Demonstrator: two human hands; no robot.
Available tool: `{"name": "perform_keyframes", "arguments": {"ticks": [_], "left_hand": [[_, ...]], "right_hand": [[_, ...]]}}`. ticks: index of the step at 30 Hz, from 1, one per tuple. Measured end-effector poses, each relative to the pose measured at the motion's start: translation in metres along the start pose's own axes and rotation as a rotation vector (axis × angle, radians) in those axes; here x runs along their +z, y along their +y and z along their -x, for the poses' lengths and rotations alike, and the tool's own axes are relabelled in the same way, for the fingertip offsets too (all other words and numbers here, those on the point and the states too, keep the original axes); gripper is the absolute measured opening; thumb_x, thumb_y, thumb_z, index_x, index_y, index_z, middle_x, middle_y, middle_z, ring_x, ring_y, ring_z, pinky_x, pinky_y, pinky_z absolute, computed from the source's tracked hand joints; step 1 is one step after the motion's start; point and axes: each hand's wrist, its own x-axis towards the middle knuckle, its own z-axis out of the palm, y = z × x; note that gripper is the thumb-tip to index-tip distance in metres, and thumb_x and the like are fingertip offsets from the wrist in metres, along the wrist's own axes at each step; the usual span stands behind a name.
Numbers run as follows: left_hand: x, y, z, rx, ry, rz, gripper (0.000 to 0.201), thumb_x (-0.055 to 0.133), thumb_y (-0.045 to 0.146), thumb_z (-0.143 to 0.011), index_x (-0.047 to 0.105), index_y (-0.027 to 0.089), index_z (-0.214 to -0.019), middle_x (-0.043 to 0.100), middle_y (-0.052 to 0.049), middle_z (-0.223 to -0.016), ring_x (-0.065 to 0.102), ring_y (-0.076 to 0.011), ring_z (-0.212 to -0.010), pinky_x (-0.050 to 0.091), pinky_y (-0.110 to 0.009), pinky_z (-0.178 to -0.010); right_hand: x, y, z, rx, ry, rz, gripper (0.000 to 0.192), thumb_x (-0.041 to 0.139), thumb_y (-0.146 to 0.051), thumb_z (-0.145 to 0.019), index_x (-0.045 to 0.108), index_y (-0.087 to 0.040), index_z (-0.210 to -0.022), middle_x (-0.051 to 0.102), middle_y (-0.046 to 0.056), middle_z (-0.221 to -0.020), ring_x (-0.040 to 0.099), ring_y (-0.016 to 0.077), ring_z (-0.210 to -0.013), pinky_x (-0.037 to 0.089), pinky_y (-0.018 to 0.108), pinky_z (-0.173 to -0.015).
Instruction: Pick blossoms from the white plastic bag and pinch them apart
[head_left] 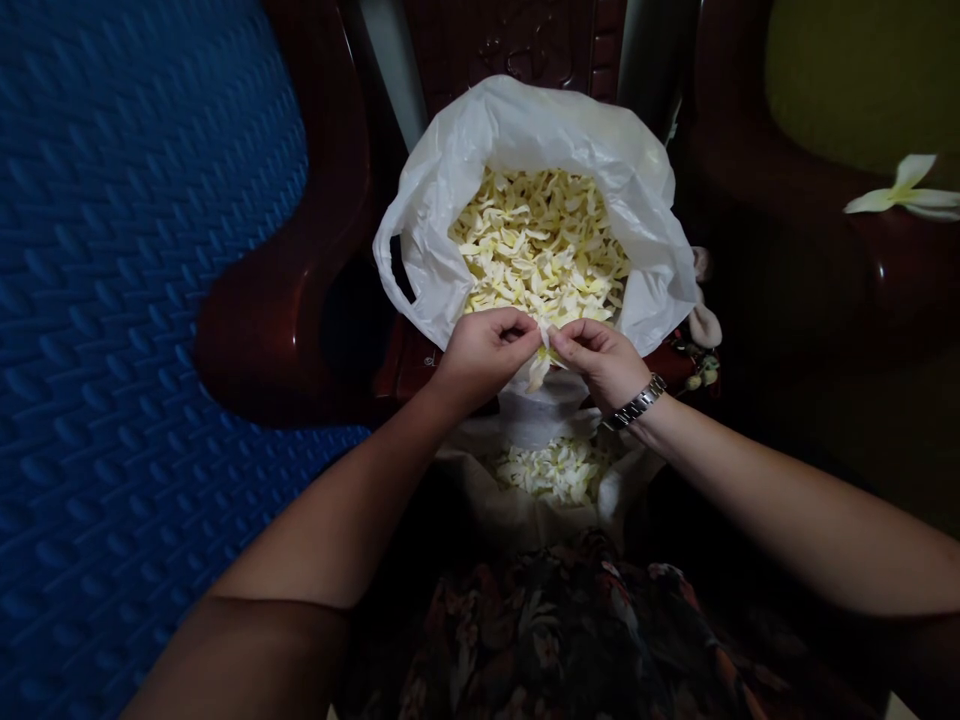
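Between the fingertips of my two hands is a pale yellow-white flower (538, 372), its petals hanging down. My left hand (491, 348) pinches it from the left, and my right hand (596, 352), with a metal watch band at the wrist, pinches it from the right. Both hands are over the near edge of a white plastic bag (652, 190), open and filled with cream-yellow flowers (544, 240). Below my hands, close to my lap, a second white bag (480, 490) holds more whitish petals (559, 470). The fingers partly cover the pinched flower.
The large bag rests on a dark red carved wooden chair (517, 40). Curved armrests (262, 340) stand at both sides, with a single flower (904, 195) on the right one. Blue textured matting (150, 300) spreads along the left. Small round fruit-like ornaments (701, 375) hang right of the bag.
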Motion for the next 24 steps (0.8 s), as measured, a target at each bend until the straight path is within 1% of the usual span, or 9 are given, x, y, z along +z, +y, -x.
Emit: {"name": "perform_keyframes", "arguments": {"ticks": [2, 5, 9, 13, 18, 20, 21, 22, 24], "left_hand": [[-0.002, -0.003, -0.002, 0.003, -0.005, -0.014, 0.014, 0.070, 0.026, -0.077, 0.068, 0.016, -0.067, 0.065, 0.000, -0.064, 0.052, -0.0111, -0.058, 0.042, -0.023, -0.056], [-0.007, -0.008, -0.007, 0.021, 0.038, -0.061, 0.017, 0.072, 0.028, -0.077, 0.065, 0.017, -0.065, 0.062, 0.001, -0.062, 0.050, -0.0109, -0.057, 0.041, -0.024, -0.056], [-0.019, -0.016, -0.015, 0.051, 0.167, -0.112, 0.019, 0.072, 0.029, -0.077, 0.063, 0.017, -0.066, 0.059, 0.002, -0.062, 0.049, -0.0112, -0.059, 0.041, -0.024, -0.059], [-0.030, -0.024, -0.022, 0.039, 0.301, -0.101, 0.019, 0.073, 0.029, -0.078, 0.063, 0.017, -0.067, 0.059, 0.002, -0.062, 0.048, -0.0112, -0.059, 0.039, -0.024, -0.058], [-0.038, -0.031, -0.030, 0.010, 0.405, -0.126, 0.017, 0.073, 0.026, -0.076, 0.063, 0.017, -0.065, 0.059, 0.002, -0.061, 0.048, -0.0109, -0.058, 0.039, -0.024, -0.057], [-0.041, -0.033, -0.032, -0.006, 0.446, -0.093, 0.017, 0.074, 0.025, -0.075, 0.063, 0.017, -0.065, 0.060, 0.002, -0.061, 0.049, -0.0108, -0.058, 0.040, -0.024, -0.057], [-0.043, -0.034, -0.033, -0.019, 0.454, -0.053, 0.017, 0.074, 0.025, -0.075, 0.063, 0.017, -0.065, 0.061, 0.002, -0.061, 0.050, -0.0109, -0.058, 0.040, -0.024, -0.057], [-0.044, -0.034, -0.034, -0.034, 0.449, 0.000, 0.017, 0.076, 0.026, -0.074, 0.064, 0.017, -0.066, 0.061, 0.002, -0.061, 0.051, -0.0108, -0.057, 0.040, -0.023, -0.056], [-0.044, -0.035, -0.035, -0.062, 0.405, 0.122, 0.020, 0.079, 0.030, -0.073, 0.065, 0.017, -0.067, 0.062, 0.001, -0.061, 0.052, -0.0104, -0.057, 0.041, -0.023, -0.055]], "right_hand": [[-0.001, -0.002, 0.001, -0.025, -0.021, 0.010, 0.052, 0.092, -0.062, -0.053, 0.065, -0.021, -0.072, 0.060, -0.004, -0.067, 0.048, 0.0103, -0.061, 0.044, 0.028, -0.062], [-0.002, -0.010, 0.003, -0.044, -0.058, -0.024, 0.051, 0.093, -0.059, -0.050, 0.066, -0.021, -0.070, 0.060, -0.004, -0.069, 0.048, 0.0101, -0.062, 0.043, 0.027, -0.064], [-0.007, -0.021, 0.006, -0.009, -0.140, -0.042, 0.045, 0.095, -0.054, -0.053, 0.067, -0.021, -0.067, 0.061, -0.003, -0.070, 0.051, 0.0111, -0.067, 0.045, 0.028, -0.070], [-0.015, -0.029, 0.005, 0.045, -0.201, -0.049, 0.044, 0.095, -0.053, -0.054, 0.067, -0.022, -0.065, 0.062, -0.001, -0.073, 0.053, 0.0133, -0.070, 0.048, 0.031, -0.075], [-0.021, -0.047, 0.008, 0.022, -0.220, -0.055, 0.043, 0.091, -0.056, -0.057, 0.066, -0.024, -0.067, 0.063, 0.002, -0.075, 0.058, 0.0185, -0.072, 0.051, 0.037, -0.073], [-0.023, -0.052, 0.010, 0.008, -0.235, -0.025, 0.042, 0.090, -0.058, -0.059, 0.067, -0.023, -0.069, 0.064, 0.004, -0.076, 0.060, 0.0200, -0.074, 0.051, 0.037, -0.070], [-0.025, -0.051, 0.010, 0.010, -0.251, 0.004, 0.042, 0.090, -0.058, -0.060, 0.067, -0.023, -0.069, 0.065, 0.004, -0.075, 0.060, 0.0194, -0.072, 0.050, 0.036, -0.068], [-0.027, -0.049, 0.009, 0.019, -0.274, 0.043, 0.042, 0.089, -0.057, -0.061, 0.067, -0.023, -0.069, 0.065, 0.003, -0.073, 0.059, 0.0179, -0.069, 0.049, 0.034, -0.065], [-0.032, -0.037, 0.006, 0.065, -0.364, 0.166, 0.043, 0.089, -0.057, -0.063, 0.067, -0.021, -0.069, 0.064, 0.001, -0.068, 0.054, 0.0132, -0.060, 0.045, 0.030, -0.060]]}}
